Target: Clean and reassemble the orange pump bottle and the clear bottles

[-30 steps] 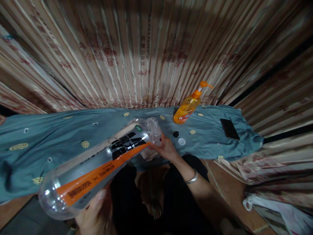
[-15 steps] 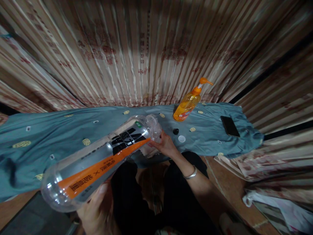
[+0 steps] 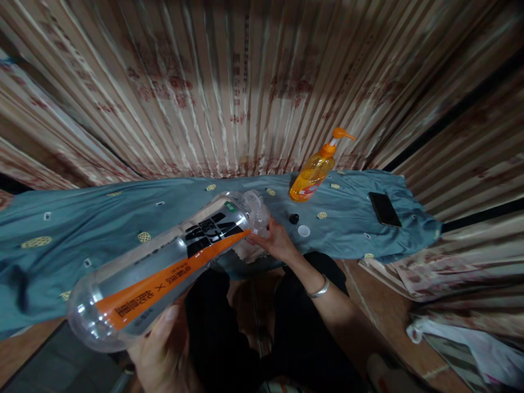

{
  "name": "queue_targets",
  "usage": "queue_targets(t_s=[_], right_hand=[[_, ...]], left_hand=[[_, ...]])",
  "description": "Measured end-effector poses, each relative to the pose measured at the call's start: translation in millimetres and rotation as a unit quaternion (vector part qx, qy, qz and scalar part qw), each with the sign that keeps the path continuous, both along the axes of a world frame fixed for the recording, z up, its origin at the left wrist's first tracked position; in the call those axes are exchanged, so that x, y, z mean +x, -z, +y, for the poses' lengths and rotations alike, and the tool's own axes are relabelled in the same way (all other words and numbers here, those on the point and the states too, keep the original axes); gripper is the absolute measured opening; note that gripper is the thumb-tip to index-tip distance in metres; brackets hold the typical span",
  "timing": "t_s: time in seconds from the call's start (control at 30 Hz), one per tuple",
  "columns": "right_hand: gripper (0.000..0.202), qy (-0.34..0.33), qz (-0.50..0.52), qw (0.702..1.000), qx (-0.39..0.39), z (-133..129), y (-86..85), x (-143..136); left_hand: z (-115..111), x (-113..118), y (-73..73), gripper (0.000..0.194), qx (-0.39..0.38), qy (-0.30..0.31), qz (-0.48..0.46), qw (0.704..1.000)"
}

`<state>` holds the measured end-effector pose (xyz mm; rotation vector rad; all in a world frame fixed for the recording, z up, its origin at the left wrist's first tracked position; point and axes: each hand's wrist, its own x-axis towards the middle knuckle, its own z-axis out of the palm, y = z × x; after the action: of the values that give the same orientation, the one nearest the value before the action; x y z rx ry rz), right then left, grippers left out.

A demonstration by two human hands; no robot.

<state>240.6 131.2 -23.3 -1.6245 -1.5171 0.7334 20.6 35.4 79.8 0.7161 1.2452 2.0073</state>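
A large clear plastic bottle (image 3: 164, 267) with an orange, black and grey label lies tilted across the view, its base at the lower left. My left hand (image 3: 164, 344) grips it from below near the base. At the neck end, my right hand (image 3: 274, 237) is closed round a small clear plastic piece (image 3: 256, 210); whether this is a separate container is hard to tell. Beyond my right hand, a black cap (image 3: 293, 219) and a white round lid (image 3: 303, 231) lie on the blue-green cloth (image 3: 172, 202).
An orange pump bottle (image 3: 313, 174) stands towards the back of the cloth. A dark phone (image 3: 385, 209) lies at the right. Pleated curtains (image 3: 221, 93) hang behind and at the sides. A white bag (image 3: 462, 344) is at the lower right, and something beige sits under the bottle neck.
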Motion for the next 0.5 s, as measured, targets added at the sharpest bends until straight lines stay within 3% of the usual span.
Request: queue_targets(t_s=[0.33,0.5], right_hand=[[0.064,-0.008,0.007,0.999,-0.038,-1,-8.0,0],[0.066,-0.009,-0.004,0.999,-0.044,0,-5.0,0]], left_hand=[[-2,1,-1.4,0.056,-0.013,-0.014,-0.025,0.999],[-7,-6,17.3,0.064,-0.02,-0.014,-0.044,0.999]])
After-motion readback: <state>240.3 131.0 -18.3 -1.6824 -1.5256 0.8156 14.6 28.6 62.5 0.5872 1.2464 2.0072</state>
